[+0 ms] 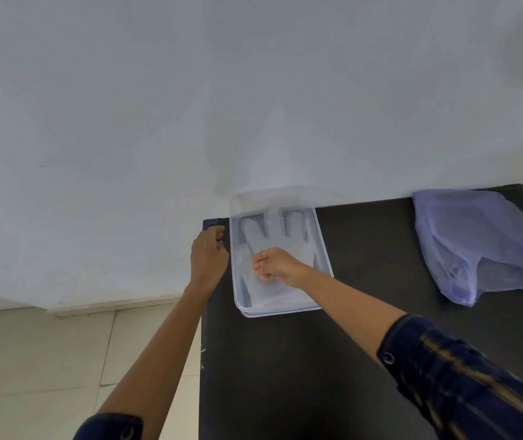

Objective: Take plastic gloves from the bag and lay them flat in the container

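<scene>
One clear container [323, 249] sits on one dark worktop [317, 360], with at least one plastic glove [272, 239] lying in it; any further gloves beneath cannot be counted. One pale blue bag [482, 242] lies apart. Two hands are in view: left hand [207, 255], right hand [274, 265].

A black table [333, 360] fills the lower right of the view — its surface is matte and dark, and its far edge is set against a white wall [190, 90]. The wall is plain, with faint shadows cast on it above the table. To the left of the table, a floor of pale tiles [31, 360] is seen, and a light skirting strip [110, 304] is laid where wall and floor meet.
</scene>
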